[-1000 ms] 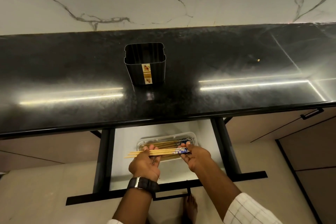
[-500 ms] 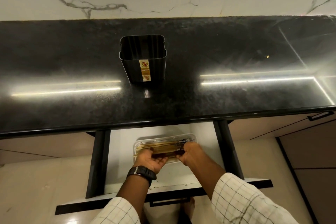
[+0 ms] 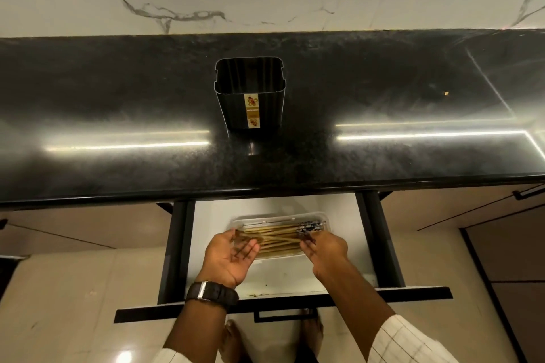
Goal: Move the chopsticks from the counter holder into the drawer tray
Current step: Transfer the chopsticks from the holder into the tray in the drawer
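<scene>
A checked sleeve (image 3: 413,345) is cut off at the frame's bottom. The left hand (image 3: 230,256) lies palm-up, its grip wide and now empty; half a second ago it clasped the bundle. The right hand (image 3: 324,247) has loose fingers near the patterned ends; its grip is unclear. The wooden chopsticks (image 3: 280,239) lie crisscrossed in the clear plastic tray (image 3: 321,216) inside the white drawer (image 3: 295,280). Beyond, the ribbed black holder (image 3: 250,103) stands on the glossy black surface (image 3: 118,97).

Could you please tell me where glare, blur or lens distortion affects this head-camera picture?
In the head view, two bright light streaks glare on the black counter either side of the holder; the counter edge bows from the wide-angle lens; the left hand shows slight finger blur, while the chopsticks stay legible.
</scene>
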`<state>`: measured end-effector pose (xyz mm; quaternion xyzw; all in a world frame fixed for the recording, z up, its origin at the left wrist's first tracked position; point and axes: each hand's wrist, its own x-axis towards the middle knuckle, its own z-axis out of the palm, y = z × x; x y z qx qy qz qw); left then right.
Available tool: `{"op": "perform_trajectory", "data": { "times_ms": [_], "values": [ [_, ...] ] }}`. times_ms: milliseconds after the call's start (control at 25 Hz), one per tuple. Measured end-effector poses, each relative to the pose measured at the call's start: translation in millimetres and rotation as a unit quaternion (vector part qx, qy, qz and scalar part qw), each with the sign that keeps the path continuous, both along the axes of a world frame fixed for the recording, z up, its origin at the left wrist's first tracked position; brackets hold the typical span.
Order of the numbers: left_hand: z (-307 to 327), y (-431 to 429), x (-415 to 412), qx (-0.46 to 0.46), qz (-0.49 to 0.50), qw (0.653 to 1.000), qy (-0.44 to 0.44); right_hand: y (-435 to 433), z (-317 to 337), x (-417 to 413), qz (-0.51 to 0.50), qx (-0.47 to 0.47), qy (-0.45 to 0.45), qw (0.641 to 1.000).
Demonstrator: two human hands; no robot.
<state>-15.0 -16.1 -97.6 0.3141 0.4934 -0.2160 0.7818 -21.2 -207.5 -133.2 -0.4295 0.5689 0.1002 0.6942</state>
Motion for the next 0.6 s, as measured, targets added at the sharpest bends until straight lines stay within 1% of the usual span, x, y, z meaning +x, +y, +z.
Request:
{"op": "perform_trajectory", "data": {
  "times_ms": [40,80,120,160,200,240,280,320,360,400,440,480,520,560,600],
  "values": [
    [-2.2,-0.1,-2.5,0.070,-0.042,0.996,-0.034,2.7,-2.9,-3.8,0.069,-0.075,-0.012,0.995],
    [-7.5,-1.0,-3.9,0.174,-0.112,0.975,-0.081,6.1,-5.2,-5.3,0.163,-0.164,-0.030,0.972],
    [-15.5,-0.8,-4.3,0.308,-0.219,0.915,-0.140,8.7,-7.9,-5.1,0.273,-0.259,-0.056,0.925],
    [-27.0,0.7,-3.6,0.435,-0.345,0.805,-0.209,9.5,-9.5,-4.8,0.375,-0.339,-0.078,0.859],
    [-37.2,2.1,-0.7,0.519,-0.459,0.669,-0.267,10.4,-9.7,-1.6,0.443,-0.383,-0.090,0.806],
    [-45.3,3.3,3.6,0.560,-0.546,0.551,-0.292,8.3,-12.4,2.3,0.504,-0.406,-0.090,0.757],
    [-48.3,3.3,7.3,0.572,-0.609,0.466,-0.291,5.8,-14.6,5.6,0.553,-0.413,-0.082,0.719],
    [-50.8,3.1,10.0,0.576,-0.653,0.402,-0.283,2.3,-17.0,10.1,0.616,-0.418,-0.069,0.664],
    [-53.0,1.7,12.3,0.574,-0.684,0.355,-0.276,-1.0,-22.5,15.4,0.662,-0.424,-0.060,0.615],
    [-55.4,-0.9,13.9,0.574,-0.700,0.324,-0.273,-2.5,-23.4,18.6,0.695,-0.444,-0.068,0.562],
    [-59.1,-2.8,13.6,0.578,-0.707,0.303,-0.272,-4.3,-23.4,20.0,0.694,-0.458,-0.063,0.551],
    [-61.8,-4.5,12.1,0.584,-0.708,0.291,-0.270,-6.1,-28.3,19.9,0.681,-0.469,-0.075,0.557],
    [-63.9,-6.1,10.7,0.589,-0.707,0.285,-0.269,-7.7,-34.9,18.9,0.653,-0.466,-0.065,0.593],
    [-66.1,-7.4,9.5,0.590,-0.707,0.284,-0.268,-10.0,-41.0,18.5,0.643,-0.471,-0.060,0.601],
    [-68.7,-7.0,8.2,0.589,-0.707,0.286,-0.267,-11.6,-43.3,17.1,0.651,-0.499,-0.066,0.569]
  ]
}}
